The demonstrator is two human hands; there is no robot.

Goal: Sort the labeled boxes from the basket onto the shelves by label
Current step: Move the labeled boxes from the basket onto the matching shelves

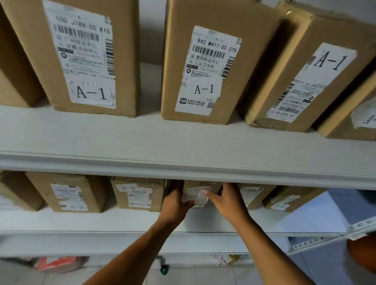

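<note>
Left hand [175,203] and right hand [227,202] grasp small box [198,194] between them (A-2 shelf [113,221])

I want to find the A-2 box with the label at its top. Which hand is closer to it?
Left. The left hand is just right of that A-2 box; the right hand is farther right, past the held box.

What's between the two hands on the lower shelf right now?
In the head view, one small cardboard box sits between the left hand and right hand, both gripping its sides.
</note>
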